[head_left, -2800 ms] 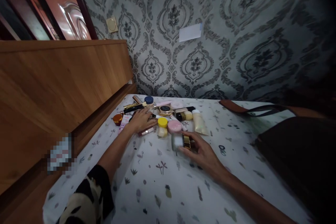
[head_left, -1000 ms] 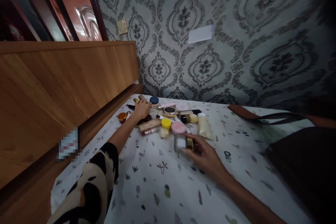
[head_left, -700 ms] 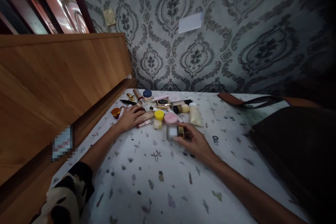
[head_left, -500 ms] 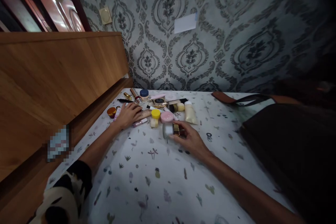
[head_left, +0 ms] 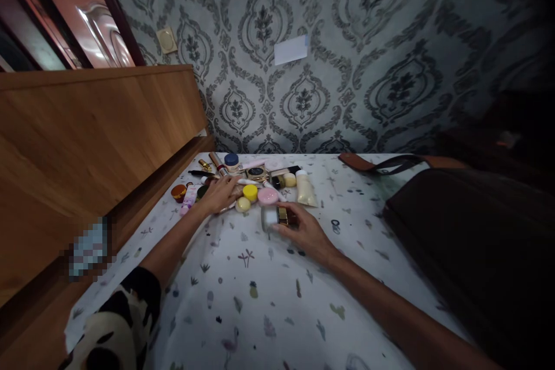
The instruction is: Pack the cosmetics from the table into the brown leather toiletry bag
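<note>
My right hand (head_left: 306, 231) is closed around a small bottle with a gold band (head_left: 283, 215) and a clear and white end (head_left: 269, 218), held just over the cloth. My left hand (head_left: 222, 193) lies palm down over the cosmetics, fingers stretched out; what is under the palm is hidden. Between the hands sit a yellow-lidded jar (head_left: 250, 192), a pink round jar (head_left: 267, 196) and a pale yellow round pot (head_left: 243, 204). Left of my left hand are a pink patterned packet (head_left: 188, 199) and an amber-lidded jar (head_left: 178, 192).
A cream tube (head_left: 306, 191), a navy-lidded jar (head_left: 231, 159) and a gold-edged compact (head_left: 256, 172) lie toward the wall. A dark bag (head_left: 468, 243) with a brown strap (head_left: 358, 163) rests at right. A wooden panel (head_left: 99, 127) borders the left side.
My left hand has shifted right over the cosmetics, uncovering more of the pink packet. The pale yellow pot has turned. My right hand keeps its hold on the bottle. The view has shifted slightly.
</note>
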{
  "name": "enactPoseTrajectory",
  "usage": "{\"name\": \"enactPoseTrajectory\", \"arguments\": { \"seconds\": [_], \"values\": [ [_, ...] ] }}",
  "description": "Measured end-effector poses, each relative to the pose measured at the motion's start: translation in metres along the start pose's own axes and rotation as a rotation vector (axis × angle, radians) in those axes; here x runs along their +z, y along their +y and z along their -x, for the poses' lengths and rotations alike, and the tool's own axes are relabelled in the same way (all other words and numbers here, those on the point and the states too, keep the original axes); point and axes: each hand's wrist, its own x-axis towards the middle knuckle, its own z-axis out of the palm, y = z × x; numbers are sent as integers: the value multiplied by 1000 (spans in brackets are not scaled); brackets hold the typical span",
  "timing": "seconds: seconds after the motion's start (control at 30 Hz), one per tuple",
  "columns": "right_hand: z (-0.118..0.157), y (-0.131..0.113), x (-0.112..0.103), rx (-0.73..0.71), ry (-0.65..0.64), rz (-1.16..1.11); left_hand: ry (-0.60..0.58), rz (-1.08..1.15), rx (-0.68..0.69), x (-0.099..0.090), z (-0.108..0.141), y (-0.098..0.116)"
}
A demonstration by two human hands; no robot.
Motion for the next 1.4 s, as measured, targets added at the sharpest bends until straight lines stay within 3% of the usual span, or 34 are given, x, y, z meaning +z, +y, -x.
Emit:
{"name": "enactPoseTrajectory", "arguments": {
  "seconds": [0.1,0.27,0.47,0.67,0.9,1.03,1.23,1.4],
  "values": [
    [0,0,0,9,-3,-6,-24,-67,-75,-2,-1,0],
    [-1,3,1,1,2,-26,-19,-169,-87,-9,-4,8],
    [0,0,1,-10,12,23,64,-258,-193,-6,1,17],
    [1,1,0,-40,26,13,199,-210,-289,-7,3,31],
    [-1,8,3,-78,26,-35,287,12,-67,-2,5,91],
    [-2,15,3,-101,-1,-39,236,217,-25,10,1,121],
    [4,23,-13,-103,-76,34,62,229,-25,5,11,133],
    [7,26,-33,-83,-110,109,30,223,71,-3,37,143]
  ]
}}
